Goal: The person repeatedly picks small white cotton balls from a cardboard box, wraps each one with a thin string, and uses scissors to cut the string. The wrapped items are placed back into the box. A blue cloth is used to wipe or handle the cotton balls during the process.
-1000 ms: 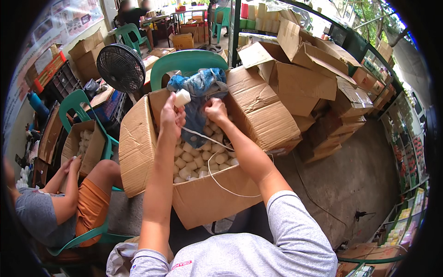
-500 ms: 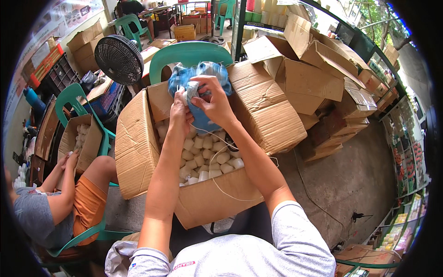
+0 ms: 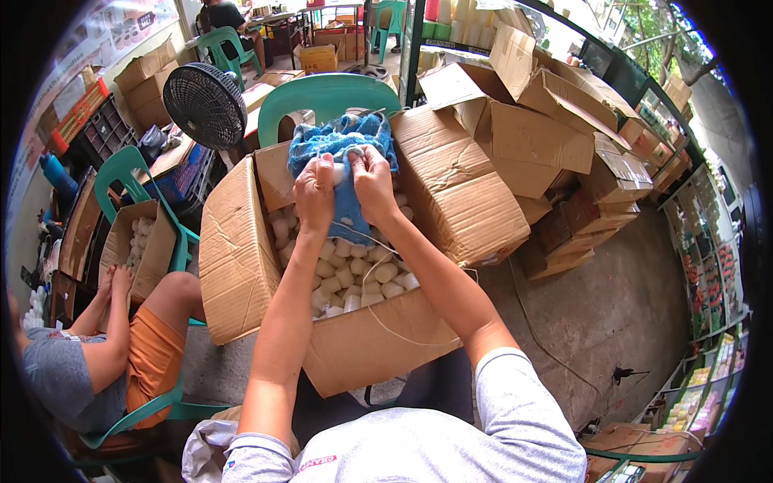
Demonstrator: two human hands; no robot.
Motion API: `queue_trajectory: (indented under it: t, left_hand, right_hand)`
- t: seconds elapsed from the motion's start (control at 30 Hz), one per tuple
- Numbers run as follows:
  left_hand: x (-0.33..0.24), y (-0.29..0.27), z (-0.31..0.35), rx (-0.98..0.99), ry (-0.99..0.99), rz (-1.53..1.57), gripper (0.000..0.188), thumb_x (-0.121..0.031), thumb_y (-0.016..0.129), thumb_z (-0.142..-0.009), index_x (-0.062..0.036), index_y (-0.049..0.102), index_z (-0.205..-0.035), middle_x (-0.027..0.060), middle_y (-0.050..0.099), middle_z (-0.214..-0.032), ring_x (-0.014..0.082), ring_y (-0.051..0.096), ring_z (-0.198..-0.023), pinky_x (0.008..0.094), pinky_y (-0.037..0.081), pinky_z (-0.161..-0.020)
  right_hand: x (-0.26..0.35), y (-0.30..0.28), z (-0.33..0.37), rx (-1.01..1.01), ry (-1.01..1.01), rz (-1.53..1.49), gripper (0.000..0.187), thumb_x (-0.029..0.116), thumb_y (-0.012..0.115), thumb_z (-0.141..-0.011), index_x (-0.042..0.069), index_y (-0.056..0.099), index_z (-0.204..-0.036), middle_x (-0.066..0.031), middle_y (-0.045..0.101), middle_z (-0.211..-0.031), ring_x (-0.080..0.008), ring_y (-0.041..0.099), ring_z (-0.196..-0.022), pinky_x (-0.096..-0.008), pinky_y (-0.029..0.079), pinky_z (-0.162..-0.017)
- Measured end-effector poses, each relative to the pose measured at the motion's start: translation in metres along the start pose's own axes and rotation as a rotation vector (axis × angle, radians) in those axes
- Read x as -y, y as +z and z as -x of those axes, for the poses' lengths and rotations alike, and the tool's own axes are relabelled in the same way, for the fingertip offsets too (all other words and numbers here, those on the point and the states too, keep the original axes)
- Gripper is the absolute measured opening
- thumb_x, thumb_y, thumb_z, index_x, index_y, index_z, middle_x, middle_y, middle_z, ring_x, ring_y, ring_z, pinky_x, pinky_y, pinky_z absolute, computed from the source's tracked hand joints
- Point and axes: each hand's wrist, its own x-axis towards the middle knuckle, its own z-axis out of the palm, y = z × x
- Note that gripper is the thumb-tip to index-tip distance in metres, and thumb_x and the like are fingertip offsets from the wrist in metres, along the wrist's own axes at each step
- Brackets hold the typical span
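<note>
In front of me an open cardboard box holds many stubby white cylinders that look like votive candles. Over its far side hangs a crumpled blue cloth. My left hand is closed on one white candle, thumb upright against its side. On the candle's right, my right hand pinches a fold of the blue cloth, close to the candle. The fingers' undersides are hidden. A thin white cord runs from near the hands over the candles to the box's near flap.
A green plastic chair stands behind the box, with a black fan to its left. Stacked cardboard boxes crowd the right. At left sits a person in orange shorts, hands by a smaller box of white pieces.
My right hand has come down from above the candle to its right side, fingers now pinching cloth. The left hand has shifted slightly lower. The seated person's hands have moved a little.
</note>
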Motion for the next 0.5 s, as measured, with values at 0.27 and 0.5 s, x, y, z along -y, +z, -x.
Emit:
queue_trajectory:
  t: [0.27,0.5]
  left_hand:
    - [0.004,0.001,0.000,0.174,-0.412,0.572,0.046,-0.048,0.045,-0.098,-0.0101,0.054,-0.073,-0.0055,0.044,-0.057,0.0080,0.034,-0.046,0.0257,0.028,-0.042]
    - [0.043,0.010,-0.005,-0.034,-0.483,0.741,0.050,-0.054,0.042,-0.097,-0.0090,0.063,-0.095,-0.0013,0.058,-0.078,0.0110,0.055,-0.068,0.0283,0.046,-0.060]
  right_hand:
    - [-0.005,-0.010,-0.011,-0.097,0.108,-0.135,0.012,0.010,0.051,-0.098,0.002,0.059,-0.094,-0.0005,0.057,-0.084,-0.0069,0.045,-0.076,-0.0233,0.041,-0.070]
    - [0.010,0.012,0.015,0.284,-0.407,0.344,0.023,0.016,0.062,-0.092,0.009,0.061,-0.114,0.0000,0.063,-0.104,-0.0079,0.058,-0.087,-0.0239,0.047,-0.076]
